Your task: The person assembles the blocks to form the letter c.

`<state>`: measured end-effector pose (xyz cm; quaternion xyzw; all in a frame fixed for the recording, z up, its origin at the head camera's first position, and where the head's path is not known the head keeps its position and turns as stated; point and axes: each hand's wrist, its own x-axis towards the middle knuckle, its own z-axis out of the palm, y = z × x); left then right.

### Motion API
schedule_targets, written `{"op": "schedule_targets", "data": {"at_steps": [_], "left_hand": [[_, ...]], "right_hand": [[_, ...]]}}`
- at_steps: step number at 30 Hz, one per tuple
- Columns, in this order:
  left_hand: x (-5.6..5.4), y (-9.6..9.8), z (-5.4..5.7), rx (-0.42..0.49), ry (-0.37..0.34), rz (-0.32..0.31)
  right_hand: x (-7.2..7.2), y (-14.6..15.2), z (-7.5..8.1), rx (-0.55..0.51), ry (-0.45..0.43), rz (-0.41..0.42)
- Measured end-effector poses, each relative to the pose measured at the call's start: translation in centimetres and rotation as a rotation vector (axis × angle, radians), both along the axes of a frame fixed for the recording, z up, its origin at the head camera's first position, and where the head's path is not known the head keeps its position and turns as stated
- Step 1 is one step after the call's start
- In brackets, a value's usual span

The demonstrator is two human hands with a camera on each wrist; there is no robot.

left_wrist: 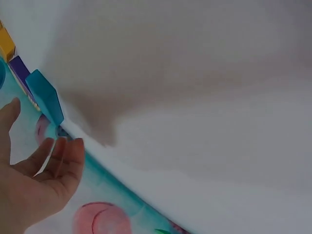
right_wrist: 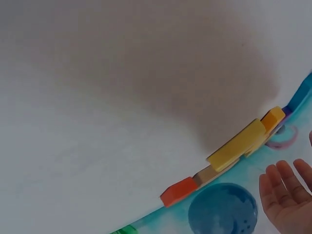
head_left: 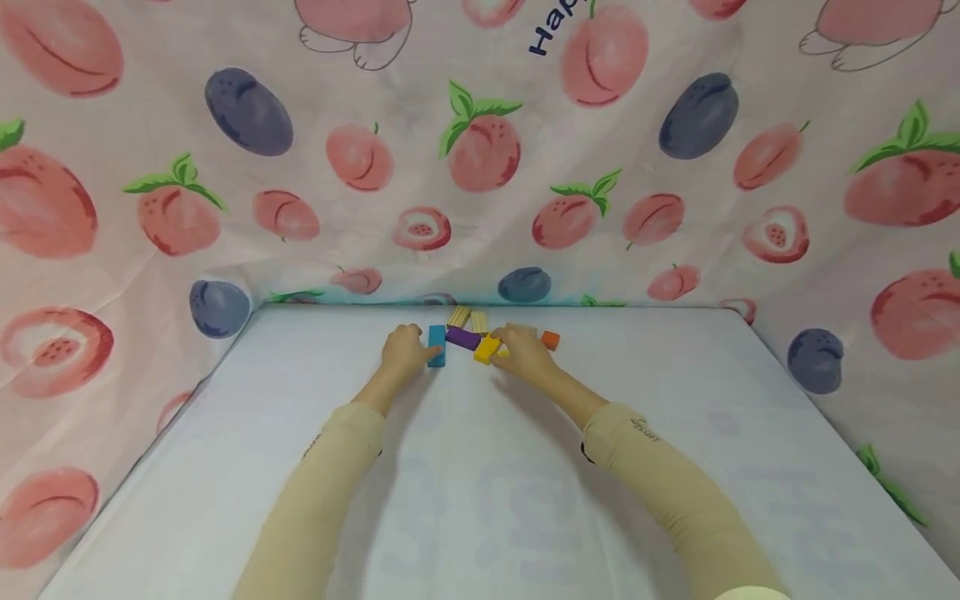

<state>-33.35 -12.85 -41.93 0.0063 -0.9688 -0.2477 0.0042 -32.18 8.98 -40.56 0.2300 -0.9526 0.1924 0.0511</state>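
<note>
A blue block (head_left: 437, 347) lies on the white table beside my left hand (head_left: 405, 350), whose thumb overlaps the block's side in the head view. In the left wrist view that hand (left_wrist: 44, 180) has its fingers loosely bent and parted from the thumb, with the blue block (left_wrist: 45, 97) just beyond them. My right hand (head_left: 525, 352) reaches over the row, thumb and fingertips around an orange-yellow block (head_left: 487, 348). Its fingers look extended in the right wrist view. A purple block (head_left: 462, 337) lies between the hands. A lighter yellow block (right_wrist: 237, 145) is mostly hidden beneath the right hand in the head view.
Two plain wooden pieces lie behind the purple block, one a ridged piece (head_left: 459, 317). An orange-red block (head_left: 551, 340) sits right of the right hand, near another tan block (right_wrist: 205, 175). The fruit-print cloth (head_left: 480, 208) rises behind the table's far edge.
</note>
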Motion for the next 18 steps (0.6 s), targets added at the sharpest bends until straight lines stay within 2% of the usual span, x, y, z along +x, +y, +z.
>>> {"op": "schedule_targets", "data": {"at_steps": [4,8,14,18], "left_hand": [[-0.6,0.0,0.2,-0.021,-0.063,0.025],[-1.0,0.2,0.5,-0.013,-0.093,0.050],[-1.7,1.2,0.2,0.001,-0.129,0.085],[-2.3,1.8,-0.1,0.028,-0.141,0.144]], "right_hand": [[-1.2,-1.0,-0.4,0.001,0.005,0.019],[-2.2,-2.0,-0.8,-0.028,-0.048,0.030],[-3.7,-3.7,-1.5,-0.070,-0.110,-0.052],[-4.6,-4.7,-2.1,-0.013,-0.085,-0.073]]}}
